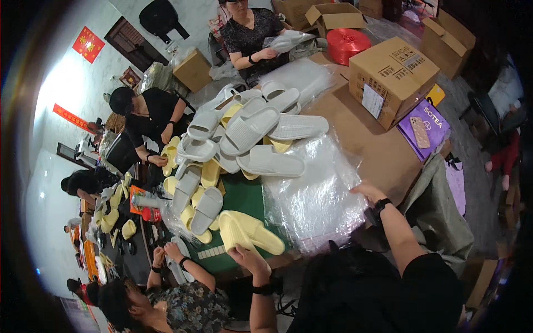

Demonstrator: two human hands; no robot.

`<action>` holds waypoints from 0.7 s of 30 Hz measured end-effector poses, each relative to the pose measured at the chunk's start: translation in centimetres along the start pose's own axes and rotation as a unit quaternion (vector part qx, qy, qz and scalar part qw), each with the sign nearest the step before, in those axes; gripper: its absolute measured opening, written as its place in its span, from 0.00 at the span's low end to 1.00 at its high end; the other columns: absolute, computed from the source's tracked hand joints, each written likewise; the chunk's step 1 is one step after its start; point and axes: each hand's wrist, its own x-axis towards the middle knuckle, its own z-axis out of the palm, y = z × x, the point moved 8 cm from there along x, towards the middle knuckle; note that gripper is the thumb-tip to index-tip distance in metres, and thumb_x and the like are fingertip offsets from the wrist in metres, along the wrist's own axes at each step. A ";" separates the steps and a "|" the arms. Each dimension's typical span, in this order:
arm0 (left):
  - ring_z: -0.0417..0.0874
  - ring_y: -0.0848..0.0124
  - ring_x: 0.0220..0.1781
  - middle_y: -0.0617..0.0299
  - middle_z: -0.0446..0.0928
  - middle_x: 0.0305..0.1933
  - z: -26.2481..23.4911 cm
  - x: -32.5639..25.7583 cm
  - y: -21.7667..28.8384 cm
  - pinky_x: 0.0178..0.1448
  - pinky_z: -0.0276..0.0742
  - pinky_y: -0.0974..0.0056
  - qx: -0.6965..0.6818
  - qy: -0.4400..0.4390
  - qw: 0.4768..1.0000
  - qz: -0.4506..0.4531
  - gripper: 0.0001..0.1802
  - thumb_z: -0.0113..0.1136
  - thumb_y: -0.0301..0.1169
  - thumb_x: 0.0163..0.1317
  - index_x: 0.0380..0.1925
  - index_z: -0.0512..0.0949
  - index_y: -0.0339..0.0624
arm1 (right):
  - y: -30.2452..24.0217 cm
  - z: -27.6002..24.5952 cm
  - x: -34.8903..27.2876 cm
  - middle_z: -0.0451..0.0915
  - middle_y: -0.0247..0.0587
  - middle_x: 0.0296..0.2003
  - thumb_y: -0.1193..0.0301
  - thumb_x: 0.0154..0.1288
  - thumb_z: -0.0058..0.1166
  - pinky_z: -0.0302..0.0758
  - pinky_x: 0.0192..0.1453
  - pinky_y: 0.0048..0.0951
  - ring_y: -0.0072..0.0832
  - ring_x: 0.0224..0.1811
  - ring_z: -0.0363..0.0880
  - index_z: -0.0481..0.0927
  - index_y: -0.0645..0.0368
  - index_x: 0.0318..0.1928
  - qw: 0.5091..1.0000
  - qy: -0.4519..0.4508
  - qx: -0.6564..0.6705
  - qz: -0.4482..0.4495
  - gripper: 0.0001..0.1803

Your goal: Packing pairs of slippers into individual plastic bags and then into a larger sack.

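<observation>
Left hand (251,260) clamped on yellow slipper pair (247,231); right hand (367,191) spread flat on plastic bags (316,194).

bright window glare upper left, dark vignetted fisheye rim, edges bent.

Left hand (251,260) gripped pair of yellow slippers (247,231) at near table edge. Ahead of it, heap of grey and yellow slippers (239,139) blocked way, piled high. To its left, co-worker's hands (166,252) crowded edge. Right of it, stack of clear plastic bags (316,191) covered surface; right hand (367,191) rested on stack's far side. Beyond right hand, open strip of brown cardboard (355,133), then cardboard box (391,77) closing it off.
</observation>
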 end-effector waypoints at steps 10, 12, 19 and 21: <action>0.63 0.81 0.29 0.68 0.64 0.29 9.7 -10.7 12.0 0.33 0.61 0.75 -0.214 -0.144 0.966 -0.024 0.04 0.40 0.28 0.66 0.34 0.64 0.41 | -5.5 -5.4 -3.7 0.68 0.58 0.55 0.56 0.52 0.61 0.63 0.60 0.37 0.43 0.59 0.66 0.65 0.67 0.57 0.906 0.259 -0.301 -0.145 0.38; 0.63 0.81 0.29 0.68 0.64 0.29 14.9 -13.4 11.2 0.33 0.61 0.74 -0.259 -0.182 0.945 -0.077 0.03 0.42 0.28 0.66 0.34 0.64 0.42 | -3.4 -5.5 -1.3 0.65 0.57 0.57 0.52 0.56 0.56 0.60 0.63 0.36 0.42 0.61 0.62 0.61 0.66 0.60 0.941 0.204 -0.150 -0.223 0.39; 0.71 0.78 0.33 0.62 0.70 0.33 22.9 -15.9 0.6 0.36 0.68 0.72 -0.289 -0.253 0.909 -0.161 0.10 0.41 0.35 0.68 0.34 0.67 0.39 | -1.9 1.2 -2.2 0.73 0.41 0.47 0.59 0.66 0.48 0.68 0.51 0.27 0.25 0.48 0.70 0.64 0.61 0.57 0.951 -0.109 0.222 -0.188 0.25; 0.74 0.76 0.32 0.59 0.75 0.31 25.3 -16.6 -1.2 0.36 0.71 0.70 -0.016 -0.477 0.875 -0.074 0.17 0.43 0.38 0.68 0.31 0.73 0.36 | -2.8 0.0 -3.0 0.76 0.43 0.43 0.64 0.63 0.52 0.70 0.49 0.25 0.26 0.45 0.73 0.67 0.66 0.53 0.958 -0.031 0.125 -0.255 0.23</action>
